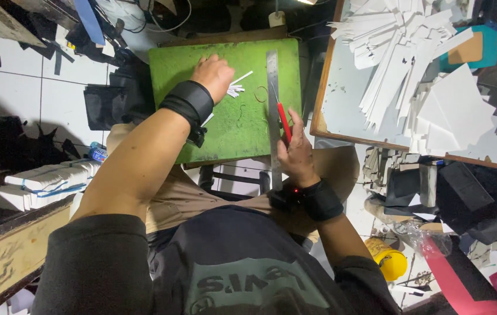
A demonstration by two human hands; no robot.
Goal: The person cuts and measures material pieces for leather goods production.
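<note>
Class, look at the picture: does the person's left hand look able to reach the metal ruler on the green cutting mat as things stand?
Probably yes. The left hand rests on the green cutting mat, and only small white strips lie between it and the metal ruler.

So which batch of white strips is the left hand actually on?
The few small strips on the green cutting mat, under the left hand; the big heap lies untouched on the board at right.

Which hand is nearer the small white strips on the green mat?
Left. The left hand rests on the green mat, touching the small white strips. The right hand is apart, holding a red-handled knife by the steel ruler.
</note>
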